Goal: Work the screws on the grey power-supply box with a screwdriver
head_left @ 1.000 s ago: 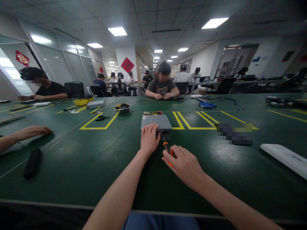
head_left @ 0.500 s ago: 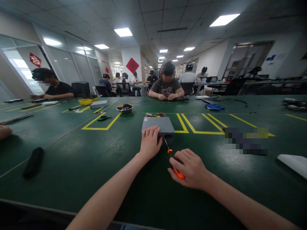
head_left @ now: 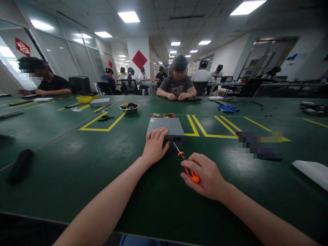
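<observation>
In the middle of the green table lies a grey computer power supply [head_left: 172, 125], its coloured cables at the far side and a socket on the near side. My left hand [head_left: 155, 145] steadies it, fingers laid over the top at the near left corner and thumb against the near side. An orange and black screwdriver [head_left: 192, 175] is held by its handle in my right hand [head_left: 205, 176]. Its thin shaft points up and left to the near side of the power supply, just below the socket. Whether the tip touches there I cannot tell.
A metal bowl [head_left: 129, 108] of tools stands behind to the left, near a yellow tray [head_left: 87, 98]. Blue gloves [head_left: 228, 108] lie at the far right. A black object [head_left: 20, 166] lies left, a white one [head_left: 311, 172] right. A person [head_left: 176, 82] sits opposite.
The view has tilted down slightly, so everything sits higher in the picture. The orange handle has turned a little in my right hand. My left hand stays on the power supply.
</observation>
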